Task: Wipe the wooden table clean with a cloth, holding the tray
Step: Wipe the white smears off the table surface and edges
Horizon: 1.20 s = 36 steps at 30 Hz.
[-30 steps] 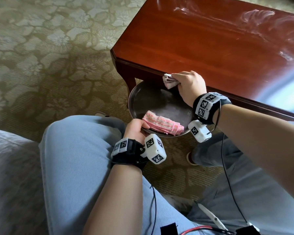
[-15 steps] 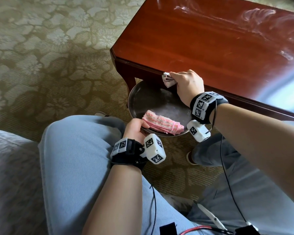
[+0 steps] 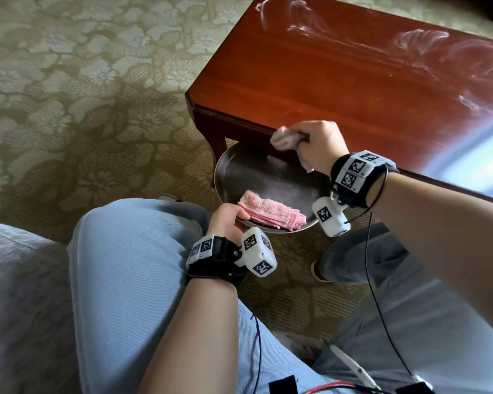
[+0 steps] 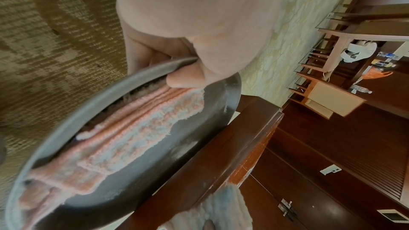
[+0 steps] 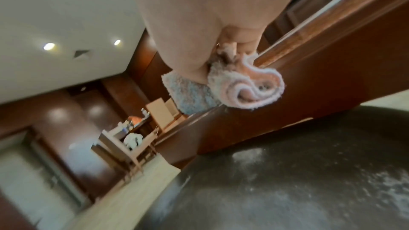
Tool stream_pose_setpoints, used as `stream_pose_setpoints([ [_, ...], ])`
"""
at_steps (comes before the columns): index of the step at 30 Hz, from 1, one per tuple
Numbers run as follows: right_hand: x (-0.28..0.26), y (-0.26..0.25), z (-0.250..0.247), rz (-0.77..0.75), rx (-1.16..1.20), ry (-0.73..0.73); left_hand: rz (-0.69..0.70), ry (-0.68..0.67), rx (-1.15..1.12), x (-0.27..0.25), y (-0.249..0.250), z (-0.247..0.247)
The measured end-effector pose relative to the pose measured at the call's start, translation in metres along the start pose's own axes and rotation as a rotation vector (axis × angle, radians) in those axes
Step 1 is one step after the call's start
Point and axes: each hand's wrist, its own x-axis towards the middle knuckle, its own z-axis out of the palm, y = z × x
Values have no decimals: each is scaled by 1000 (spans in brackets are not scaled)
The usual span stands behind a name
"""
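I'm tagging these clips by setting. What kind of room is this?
Probably a hotel room or a formal sitting room: patterned carpet, a polished wooden table, dark wood-panelled walls, recessed ceiling lights, and a shelf of bottles.

Hotel-style room, patterned green carpet (image 3: 69,95), polished wooden coffee table (image 3: 353,89), dark wood panelling (image 4: 332,146), recessed ceiling lights (image 5: 49,46)

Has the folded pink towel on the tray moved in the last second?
No. The folded pink towel lies in the same spot by the tray's near rim, beside the left hand, as before.
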Motion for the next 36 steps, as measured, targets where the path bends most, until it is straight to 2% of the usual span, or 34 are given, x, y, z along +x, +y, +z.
stream_pose_setpoints([
  [3, 7, 6, -12, 102, -19, 217, -8, 8, 8, 1, 1, 0],
  [5, 10, 11, -15, 165, -80, 272, -10, 5, 4, 4, 1, -1],
  [8, 10, 18, -7, 221, -164, 205, -15, -19, -21, 20, -7, -6],
  [12, 12, 13, 8, 166, -255, 139, -17, -68, -47, 30, -10, -10],
  [16, 15, 4, 20, 32, -272, 127, -3, -69, -49, 14, -1, -6],
  [21, 8, -3, 32, -147, -155, -16, 8, -44, -56, 6, -1, -4],
  [24, 14, -2, 13, -37, -55, 79, 14, -55, -59, 6, -1, -3],
  [27, 32, 12, -15, 131, -73, 232, -6, -94, -50, 8, 1, -3],
  [29, 43, 20, -28, 225, -110, 284, -27, -128, -29, 10, 4, -4],
  [32, 53, 31, -37, 364, -211, 228, -60, -171, -52, 15, 7, -5],
  [36, 63, 42, -31, 490, -367, 35, -88, -115, -145, 26, 8, -2],
])
